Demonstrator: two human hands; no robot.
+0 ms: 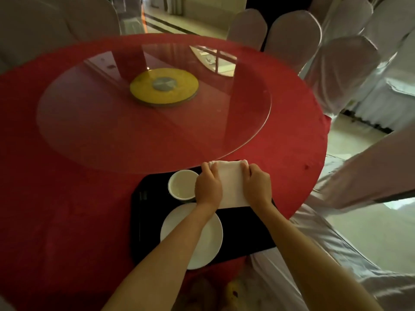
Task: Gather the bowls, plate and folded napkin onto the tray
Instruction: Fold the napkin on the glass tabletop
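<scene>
- Tray [242, 232], black: on the red table [67, 209], near-right edge.
- Bowl [182, 184], white: tray's far-left part, upright.
- Plate [212, 241], white: tray's near edge, partly under the left forearm.
- Folded napkin [231, 182], white: tray's far-right part, just beside the bowl.
- Left hand [207, 187], right hand [258, 185]: each grips one side of the napkin.
- Glass turntable [134, 131]: table centre.

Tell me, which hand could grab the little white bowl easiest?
Probably the left hand. It holds the folded napkin on the side right next to the bowl on the tray. The right hand is on the napkin's other side and would have to cross over.
</scene>
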